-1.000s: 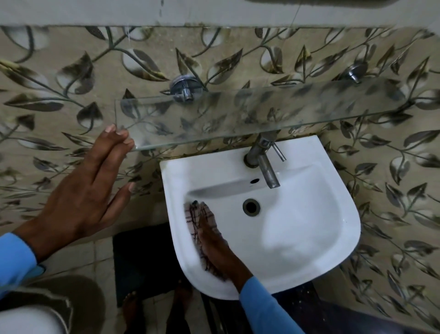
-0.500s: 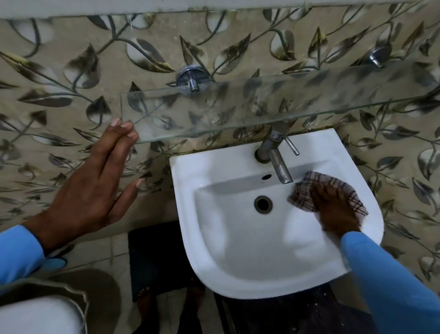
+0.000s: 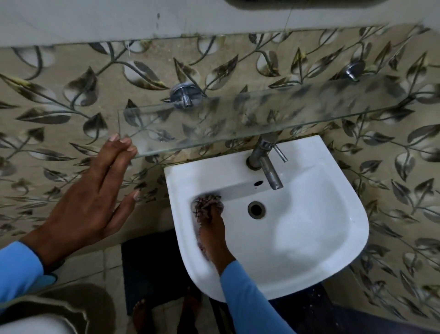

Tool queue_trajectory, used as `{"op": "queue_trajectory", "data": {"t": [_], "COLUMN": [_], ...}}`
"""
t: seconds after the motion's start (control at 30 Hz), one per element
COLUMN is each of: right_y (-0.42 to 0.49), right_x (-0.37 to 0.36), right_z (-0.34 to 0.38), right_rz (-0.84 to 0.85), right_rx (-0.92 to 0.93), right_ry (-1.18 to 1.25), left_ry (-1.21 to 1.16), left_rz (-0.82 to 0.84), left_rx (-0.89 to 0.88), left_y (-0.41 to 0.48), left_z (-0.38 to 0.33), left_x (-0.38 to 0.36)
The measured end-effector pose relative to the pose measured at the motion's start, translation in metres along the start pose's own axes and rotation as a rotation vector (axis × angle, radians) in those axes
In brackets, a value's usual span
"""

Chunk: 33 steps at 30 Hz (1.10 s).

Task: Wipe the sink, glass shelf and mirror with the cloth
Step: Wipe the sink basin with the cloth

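Note:
A white wall-hung sink [image 3: 328, 243] sits below a clear glass shelf [image 3: 250, 119]. My right hand [image 3: 213, 236] presses a checked cloth [image 3: 206, 202] against the left inner wall of the basin, left of the drain [image 3: 256, 209]; the cloth is blurred and mostly under my fingers. My left hand [image 3: 92, 197] lies flat with fingers apart, its fingertips touching the shelf's front left corner. At the very top a dark strip, maybe the mirror's lower edge [image 3: 304, 2], shows.
A metal tap [image 3: 267, 164] juts over the basin from its back rim. Two chrome brackets [image 3: 184, 95] [image 3: 353, 69] hold the shelf to the leaf-patterned tiled wall. Below the sink are a dark mat [image 3: 152, 269], my bare feet and floor tiles.
My right hand swept the cloth from the basin's left wall to its right side, then back to the left inner wall. My left hand stayed at the shelf corner.

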State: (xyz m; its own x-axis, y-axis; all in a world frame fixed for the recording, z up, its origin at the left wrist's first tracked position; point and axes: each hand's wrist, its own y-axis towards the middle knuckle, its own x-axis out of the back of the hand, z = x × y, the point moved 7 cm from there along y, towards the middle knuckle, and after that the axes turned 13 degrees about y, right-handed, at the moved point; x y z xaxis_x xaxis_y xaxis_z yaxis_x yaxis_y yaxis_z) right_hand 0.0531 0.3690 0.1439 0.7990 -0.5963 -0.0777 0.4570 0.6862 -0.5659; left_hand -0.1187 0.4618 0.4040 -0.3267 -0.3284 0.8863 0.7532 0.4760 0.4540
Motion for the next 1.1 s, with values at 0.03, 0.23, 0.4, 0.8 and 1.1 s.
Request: {"op": "queue_trajectory", "data": {"t": [0.03,0.23,0.4,0.8,1.1], "right_y": [0.002,0.012,0.047,0.113,0.100], "right_x": [-0.004,-0.040,0.019,0.249,0.215], "right_z": [0.003,0.019,0.041,0.147,0.130], "right_rz": [-0.004,0.047,-0.135,-0.484,-0.502], "right_rx": [-0.071,-0.389,-0.033,0.317,0.382], "right_ry": [0.243,1.225,1.363,1.030,0.692], "left_ry": [0.000,-0.038,-0.020,-0.015,-0.014], "left_rz": [-0.006,-0.045,-0.037,0.023,0.001], "left_rx": [-0.003,0.039,0.020,0.029,0.003], "left_y": [0.000,0.003,0.002,0.001,0.000], "left_z": [0.000,-0.003,-0.003,0.000,0.002], "left_x": [0.000,-0.001,0.000,-0.002,-0.002]}}
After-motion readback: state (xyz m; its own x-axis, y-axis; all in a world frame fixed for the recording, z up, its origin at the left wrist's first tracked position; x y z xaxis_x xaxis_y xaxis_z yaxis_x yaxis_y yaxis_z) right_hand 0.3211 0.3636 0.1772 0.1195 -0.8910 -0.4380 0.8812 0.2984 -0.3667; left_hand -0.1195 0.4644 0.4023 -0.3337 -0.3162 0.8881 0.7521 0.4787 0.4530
